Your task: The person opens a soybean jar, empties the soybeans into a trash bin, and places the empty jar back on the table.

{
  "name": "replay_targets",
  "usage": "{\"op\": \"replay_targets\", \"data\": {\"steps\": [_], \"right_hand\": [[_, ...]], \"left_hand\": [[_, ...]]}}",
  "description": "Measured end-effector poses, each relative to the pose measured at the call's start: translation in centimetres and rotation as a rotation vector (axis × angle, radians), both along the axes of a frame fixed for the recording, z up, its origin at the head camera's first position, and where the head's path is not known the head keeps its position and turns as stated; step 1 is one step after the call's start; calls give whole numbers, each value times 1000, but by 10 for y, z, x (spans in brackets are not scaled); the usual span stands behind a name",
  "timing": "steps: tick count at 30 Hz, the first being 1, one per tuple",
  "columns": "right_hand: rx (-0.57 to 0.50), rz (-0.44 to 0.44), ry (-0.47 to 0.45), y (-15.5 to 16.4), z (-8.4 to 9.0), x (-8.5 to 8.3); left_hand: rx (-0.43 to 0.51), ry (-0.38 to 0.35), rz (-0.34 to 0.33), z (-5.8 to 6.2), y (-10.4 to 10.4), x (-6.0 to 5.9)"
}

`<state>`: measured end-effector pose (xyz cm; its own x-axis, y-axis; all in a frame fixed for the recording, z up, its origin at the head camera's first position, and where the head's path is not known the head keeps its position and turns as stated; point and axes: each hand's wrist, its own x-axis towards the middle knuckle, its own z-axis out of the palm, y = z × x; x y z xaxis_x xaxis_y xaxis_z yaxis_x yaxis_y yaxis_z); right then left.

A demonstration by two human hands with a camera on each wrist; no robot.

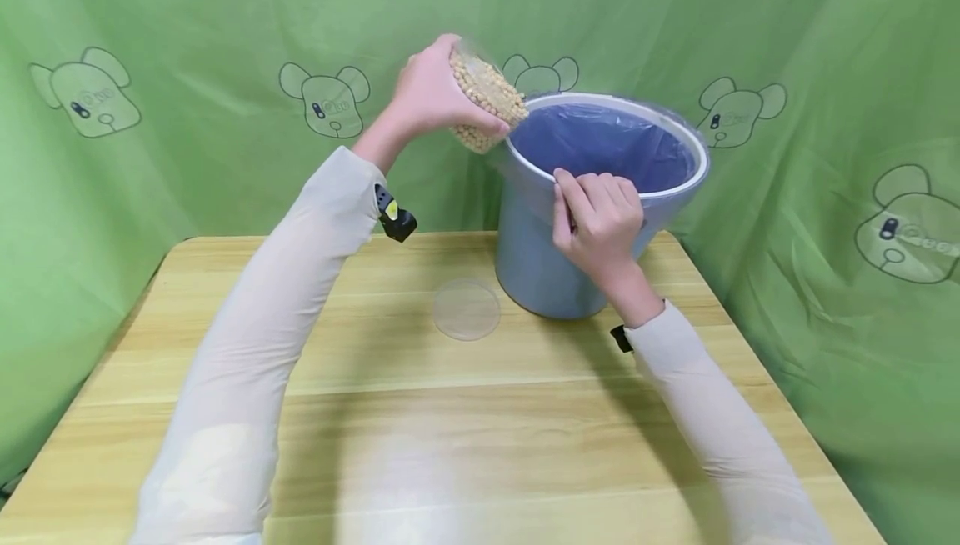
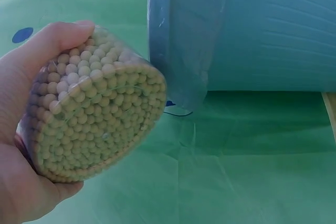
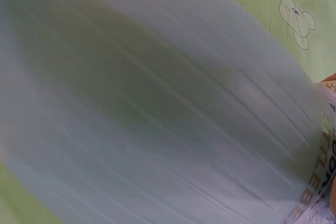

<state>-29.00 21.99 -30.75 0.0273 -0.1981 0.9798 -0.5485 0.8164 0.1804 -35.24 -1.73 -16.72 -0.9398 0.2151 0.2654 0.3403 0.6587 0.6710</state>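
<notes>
My left hand [image 1: 431, 91] grips a clear plastic jar [image 2: 100, 114] full of pale, round soybean-like beads. Tilted, the jar is held beside the left rim of a blue-grey trash can [image 1: 547, 253]. Its flat end faces the left wrist camera; whether its mouth is uncovered cannot be told. Curled over the can's near rim, my right hand [image 1: 600, 220] holds the edge and the plastic bag [image 1: 600, 141] lining it. In the right wrist view the can's ribbed wall [image 3: 157, 98] fills most of the picture.
A clear round disc [image 1: 467, 309], like a lid, lies on the wooden table [image 1: 420, 428] left of the can's base. A green curtain [image 1: 225, 20] with bear-like drawings hangs behind and at both sides.
</notes>
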Motion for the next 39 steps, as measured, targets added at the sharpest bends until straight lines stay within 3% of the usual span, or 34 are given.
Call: {"op": "replay_targets", "data": {"steps": [12,25,39], "right_hand": [[3,-10,-11,0,1,2],[1,-10,-8,-1,2,3],[-3,-14,-20,-4,2,2]], "left_hand": [[-120,25,23,10,10,0],[-179,73,45,11,15,1],[-311,143,68,11,21,-2]]}}
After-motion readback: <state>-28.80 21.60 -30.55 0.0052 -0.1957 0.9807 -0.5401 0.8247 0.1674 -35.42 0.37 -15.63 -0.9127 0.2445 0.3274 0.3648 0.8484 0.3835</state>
